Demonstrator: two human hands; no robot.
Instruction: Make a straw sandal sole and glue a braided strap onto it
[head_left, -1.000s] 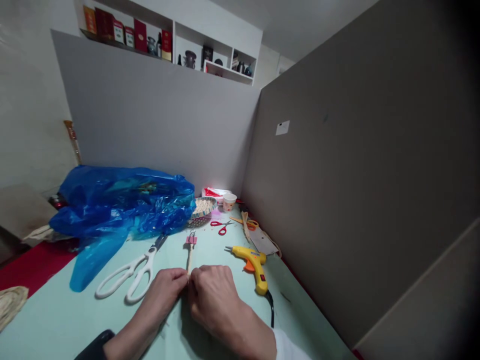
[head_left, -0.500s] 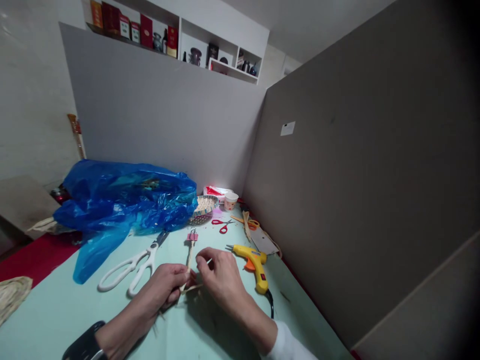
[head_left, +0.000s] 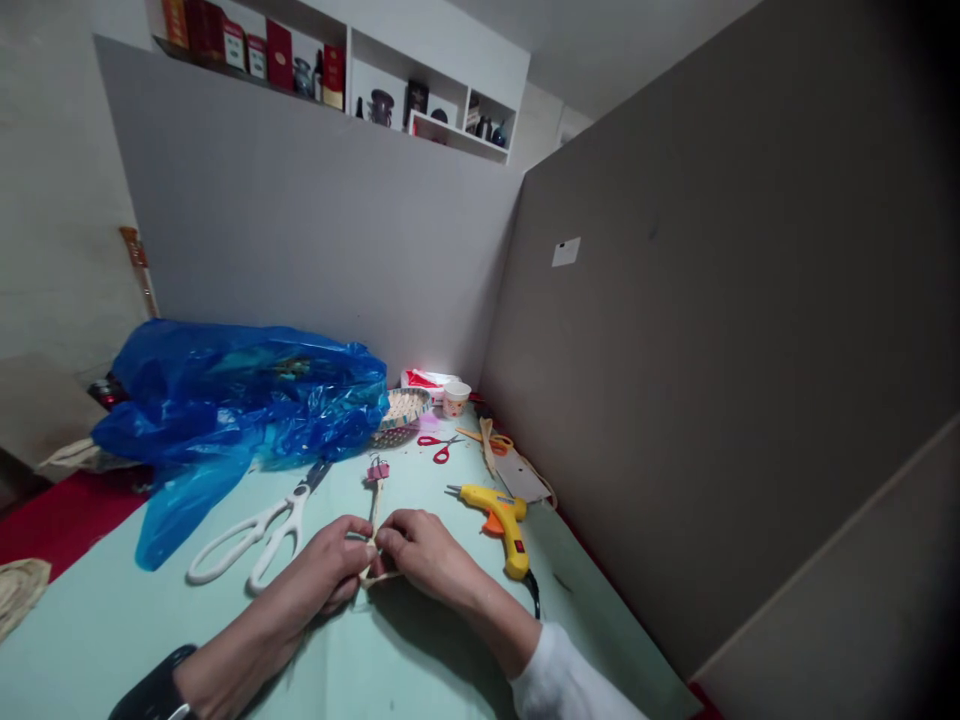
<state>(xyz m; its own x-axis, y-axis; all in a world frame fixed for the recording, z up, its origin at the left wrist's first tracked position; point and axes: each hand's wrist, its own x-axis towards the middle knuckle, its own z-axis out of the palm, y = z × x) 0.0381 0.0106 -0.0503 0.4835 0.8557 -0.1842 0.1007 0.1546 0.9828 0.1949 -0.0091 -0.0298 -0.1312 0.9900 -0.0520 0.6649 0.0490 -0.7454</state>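
My left hand [head_left: 339, 562] pinches a pale, straw-like strip [head_left: 377, 506] close to its lower end. My right hand [head_left: 420, 550] meets it from the other side, thumb and fingertips closed on the same strip. At the strip's far end sits a pink binder clip [head_left: 378, 470], lying on the table. A loose pale end sticks out below the fingers. The exact grip of the right fingertips is partly hidden. Left of my hands lie large white-handled scissors [head_left: 259, 535]. To the right rests a yellow glue gun [head_left: 504, 520] with an orange trigger.
A crumpled blue plastic bag [head_left: 247, 400] covers the back left of the green tabletop [head_left: 360, 660]. Behind stand a woven basket [head_left: 405, 405] and a paper cup [head_left: 455, 400]. Small red scissors [head_left: 441, 448] lie nearby. A grey partition [head_left: 675, 330] rises along the right.
My right hand has come left and down onto the strip, its fingertips now meeting my left hand. The left hand keeps its pinch. The whole view has shifted slightly.
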